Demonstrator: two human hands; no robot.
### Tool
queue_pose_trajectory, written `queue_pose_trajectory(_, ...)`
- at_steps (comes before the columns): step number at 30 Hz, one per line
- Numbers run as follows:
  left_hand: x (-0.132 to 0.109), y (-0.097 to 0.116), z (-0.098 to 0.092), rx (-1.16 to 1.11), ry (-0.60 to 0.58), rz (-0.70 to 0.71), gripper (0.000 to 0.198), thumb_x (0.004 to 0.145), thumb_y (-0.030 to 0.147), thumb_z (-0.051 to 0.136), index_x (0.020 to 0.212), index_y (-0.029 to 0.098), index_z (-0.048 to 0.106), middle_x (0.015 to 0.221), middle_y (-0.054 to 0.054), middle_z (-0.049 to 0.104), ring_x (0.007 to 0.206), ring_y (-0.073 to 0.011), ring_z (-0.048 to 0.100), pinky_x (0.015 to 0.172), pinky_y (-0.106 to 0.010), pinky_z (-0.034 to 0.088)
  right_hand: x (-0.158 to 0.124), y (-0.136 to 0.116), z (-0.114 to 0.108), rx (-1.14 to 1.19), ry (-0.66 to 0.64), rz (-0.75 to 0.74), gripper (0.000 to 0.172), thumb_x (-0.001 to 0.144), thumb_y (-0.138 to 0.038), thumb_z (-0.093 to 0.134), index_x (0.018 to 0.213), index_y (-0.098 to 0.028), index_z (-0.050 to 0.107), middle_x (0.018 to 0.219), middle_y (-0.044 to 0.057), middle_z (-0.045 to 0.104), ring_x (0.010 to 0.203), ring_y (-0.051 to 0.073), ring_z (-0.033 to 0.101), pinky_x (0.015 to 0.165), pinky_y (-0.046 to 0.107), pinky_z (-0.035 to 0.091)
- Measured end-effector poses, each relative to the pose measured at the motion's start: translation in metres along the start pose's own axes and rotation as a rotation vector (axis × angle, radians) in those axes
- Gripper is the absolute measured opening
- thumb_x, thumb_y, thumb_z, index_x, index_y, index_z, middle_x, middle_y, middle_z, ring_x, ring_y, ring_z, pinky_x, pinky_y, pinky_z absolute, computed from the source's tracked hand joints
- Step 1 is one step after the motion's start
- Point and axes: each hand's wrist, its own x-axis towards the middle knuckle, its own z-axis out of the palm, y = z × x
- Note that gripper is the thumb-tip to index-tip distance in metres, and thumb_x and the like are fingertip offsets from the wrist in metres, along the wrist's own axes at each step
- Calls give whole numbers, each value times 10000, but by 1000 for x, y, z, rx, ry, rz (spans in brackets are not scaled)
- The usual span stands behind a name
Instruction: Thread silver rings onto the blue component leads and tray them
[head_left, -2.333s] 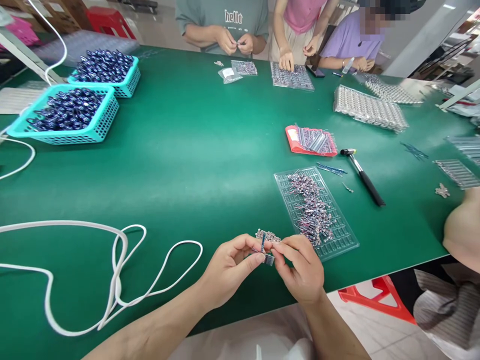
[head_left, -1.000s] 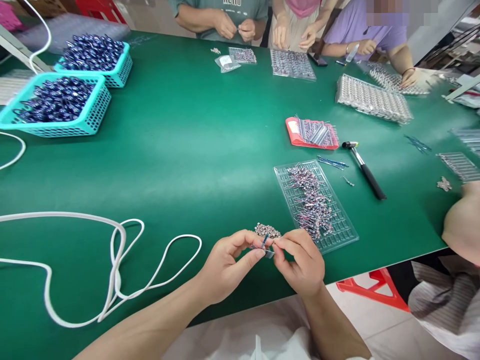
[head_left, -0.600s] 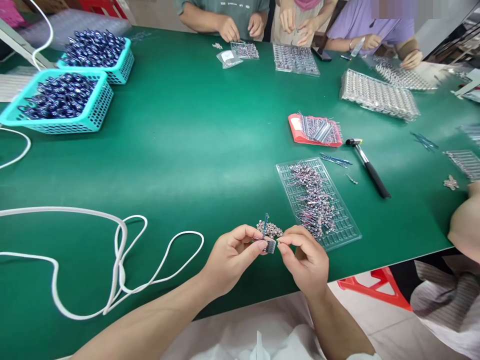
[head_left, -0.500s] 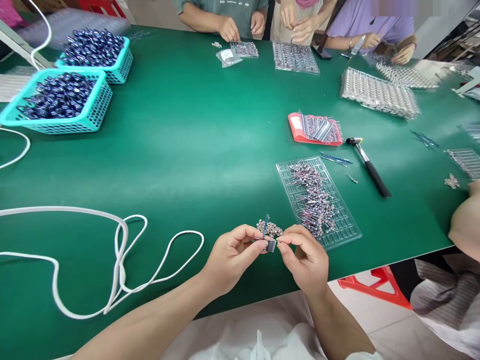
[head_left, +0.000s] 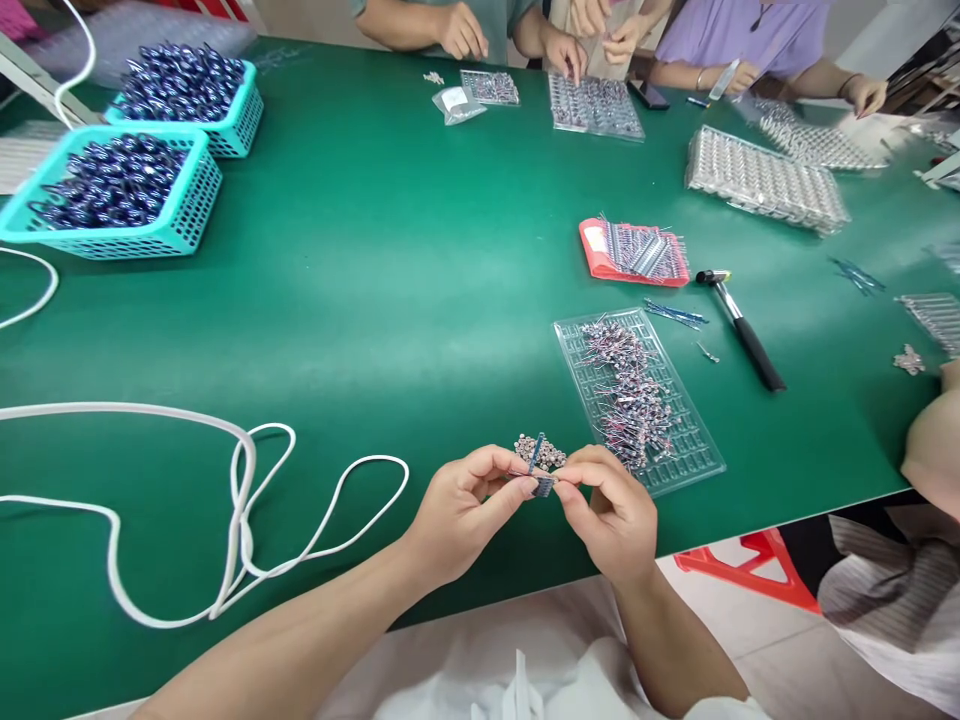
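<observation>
Near the table's front edge, my left hand point(head_left: 457, 520) pinches a small dark circuit-board strip point(head_left: 544, 488) between thumb and fingers. A thin blue strip point(head_left: 536, 452) sticks up from it at a slight tilt. My right hand point(head_left: 613, 512) is closed at the strip's right end, thumb against forefinger; whatever lies in that pinch is too small to name. Just beyond my fingertips is a pile of small round metallic parts point(head_left: 553, 458). To the right, a clear plastic tray point(head_left: 699, 452) bears a heap of small parts with thin wires point(head_left: 637, 415).
Behind the tray lie a red packet point(head_left: 600, 262) with board strips, loose blue strips point(head_left: 676, 314) and a hammer point(head_left: 750, 345). White cable point(head_left: 247, 500) loops at left, below turquoise baskets point(head_left: 191, 205) of dark glossy parts. Co-workers' hands point(head_left: 566, 52) work over trays across the table.
My hands stay almost in place, the strip still between them. Across the table, one co-worker's hand has moved over a clear tray, and another's has shifted right.
</observation>
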Motion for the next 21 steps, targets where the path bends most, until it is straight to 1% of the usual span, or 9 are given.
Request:
queue_pose_trajectory(3,-1,-3,-1,58,-9,42,128,835,263,740,840,152,677,854,-57,744,799,-159,695,793,-274,573,-1,3,0,-14,-4,-2,163,889,-126,632,971,-254,692,837,23,663,745,162,634,671,314,533)
queue_pose_trajectory(7,-2,-5,-3,132,-19,109,101,859,251,696,852,155,664,879,-77,751,821,-181,712,801,-300,587,-2,2,-1,4,-19,-8,204,874,-94,640,976,-263,691,838,15,664,746,159,624,672,304,515)
queue_pose_trajectory(12,-1,-5,-4,267,-26,185,87,872,235,653,847,152,662,858,-82,751,796,-184,718,784,-299,586,-1,1,-2,48,-76,86,166,878,-103,646,922,-259,679,819,1,640,746,149,604,684,288,493)
queue_pose_trajectory(17,0,0,-3,305,-18,174,106,866,244,641,820,149,655,812,-70,735,750,-173,704,739,-281,571,1,0,-4,102,-118,166,115,891,-144,658,895,-256,685,824,4,635,773,146,597,693,275,481)
queue_pose_trajectory(21,-1,6,-1,252,-40,123,109,849,249,644,810,148,642,762,-48,704,710,-162,690,700,-272,555,4,1,-8,231,-183,263,81,893,-181,679,883,-254,713,825,6,637,755,139,601,671,263,479)
